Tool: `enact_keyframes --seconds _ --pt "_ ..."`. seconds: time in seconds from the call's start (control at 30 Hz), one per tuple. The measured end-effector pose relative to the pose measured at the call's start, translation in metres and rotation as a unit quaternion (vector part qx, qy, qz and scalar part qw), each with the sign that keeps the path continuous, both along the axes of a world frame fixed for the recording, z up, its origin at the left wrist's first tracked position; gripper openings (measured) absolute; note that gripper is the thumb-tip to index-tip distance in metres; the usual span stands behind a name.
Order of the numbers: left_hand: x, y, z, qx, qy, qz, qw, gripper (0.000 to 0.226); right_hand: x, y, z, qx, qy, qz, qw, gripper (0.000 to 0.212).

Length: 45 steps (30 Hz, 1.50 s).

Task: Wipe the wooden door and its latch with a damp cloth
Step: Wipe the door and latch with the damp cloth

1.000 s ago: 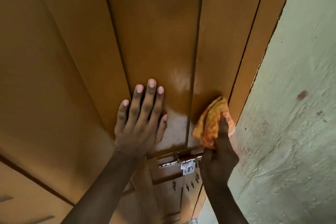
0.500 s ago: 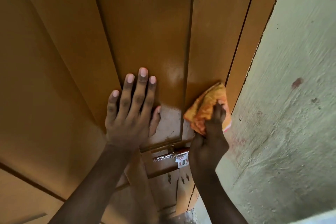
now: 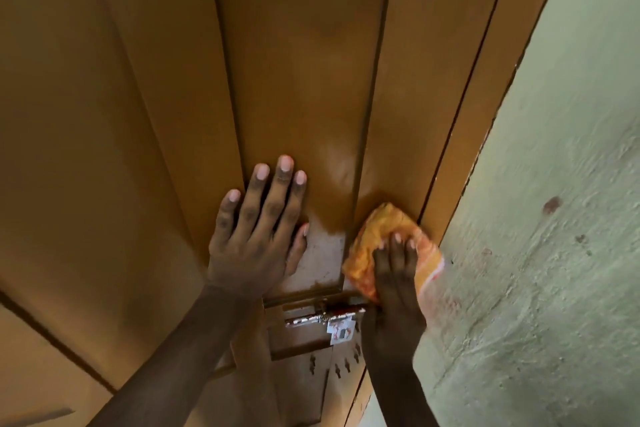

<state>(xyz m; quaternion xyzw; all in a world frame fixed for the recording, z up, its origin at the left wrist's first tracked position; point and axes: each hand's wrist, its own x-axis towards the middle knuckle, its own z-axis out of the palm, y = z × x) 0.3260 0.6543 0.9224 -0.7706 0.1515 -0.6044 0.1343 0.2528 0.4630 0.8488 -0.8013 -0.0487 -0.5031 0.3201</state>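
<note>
The brown wooden door (image 3: pixel 304 73) fills most of the view, seen from below. My left hand (image 3: pixel 258 229) lies flat on its middle panel, fingers spread. My right hand (image 3: pixel 394 284) presses an orange damp cloth (image 3: pixel 377 236) against the door's right stile, just above the metal latch (image 3: pixel 318 317). The cloth sits beside the door frame edge. A dark wet sheen marks the wood around and above the cloth. My right hand hides the latch's right end.
A rough pale green wall (image 3: pixel 554 218) runs along the right of the door frame. A small white sticker (image 3: pixel 341 331) hangs under the latch. Several small hooks (image 3: pixel 337 369) sit on the door below it.
The cloth and my right hand have slid a little down the stile toward the latch. My left hand stays flat on the panel.
</note>
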Motion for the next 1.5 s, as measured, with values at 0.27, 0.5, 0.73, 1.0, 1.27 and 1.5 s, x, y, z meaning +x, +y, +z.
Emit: enact_keyframes --seconds 0.27,0.5,0.73,1.0,1.27,1.5 --pt "0.005 0.000 0.007 0.002 0.014 0.005 1.000 0.076 0.019 0.012 0.027 0.069 0.022 -0.009 0.997 0.051" --pt "0.004 -0.004 0.008 -0.010 0.015 -0.004 1.000 0.074 0.001 -0.018 0.012 0.130 0.087 0.023 0.987 0.038" --pt "0.003 -0.003 0.007 -0.008 0.009 -0.014 1.000 0.071 0.005 -0.006 0.010 0.022 0.045 -0.004 0.999 0.071" --pt "0.005 -0.002 0.006 -0.011 -0.007 -0.019 1.000 0.072 0.000 0.005 0.009 0.114 0.058 -0.025 0.992 0.054" --pt "0.005 -0.002 0.006 -0.006 0.000 -0.009 1.000 0.072 -0.007 0.007 -0.016 0.142 0.092 0.000 0.986 0.057" --pt "0.006 -0.001 0.005 -0.004 0.002 -0.021 1.000 0.073 0.016 0.029 0.018 0.173 -0.010 -0.020 0.985 0.047"
